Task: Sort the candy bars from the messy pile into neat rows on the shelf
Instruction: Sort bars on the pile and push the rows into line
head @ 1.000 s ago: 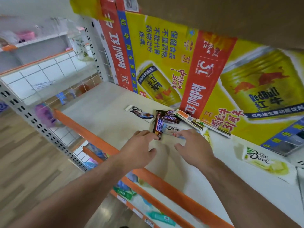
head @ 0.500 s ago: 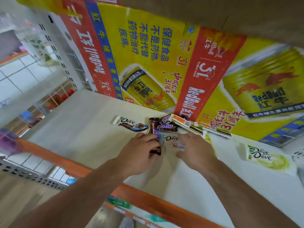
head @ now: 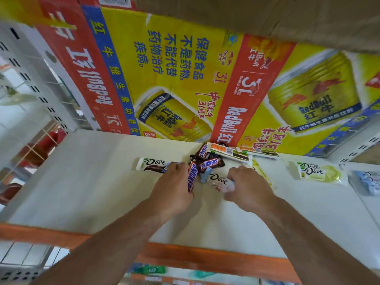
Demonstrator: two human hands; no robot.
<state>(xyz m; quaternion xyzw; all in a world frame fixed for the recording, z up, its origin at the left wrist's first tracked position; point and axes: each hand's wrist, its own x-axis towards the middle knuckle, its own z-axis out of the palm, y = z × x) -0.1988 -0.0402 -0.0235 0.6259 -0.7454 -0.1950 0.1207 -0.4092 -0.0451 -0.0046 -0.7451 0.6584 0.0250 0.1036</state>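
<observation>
A messy pile of candy bars (head: 209,159) lies at the back of the white shelf (head: 86,182), with brown Snickers bars on top. My left hand (head: 174,188) grips one Snickers bar (head: 192,178) at the pile's front. My right hand (head: 248,187) pinches a white Dove bar (head: 219,179) beside it. A single Dove bar (head: 151,164) lies apart to the left, partly under my left fingers. A green and white Dove bar (head: 320,173) lies alone to the right. Flat white and orange bars (head: 232,154) rest at the pile's back.
A yellow and red Red Bull carton (head: 185,79) stands along the back of the shelf, right behind the pile. The shelf's orange front edge (head: 205,258) runs below my forearms. A pale blue packet (head: 369,182) sits at the far right. Perforated white uprights (head: 30,79) stand left.
Both hands reached farther into the pile. My left hand closed around a Snickers bar and my right hand took hold of the white Dove bar. The view moved closer.
</observation>
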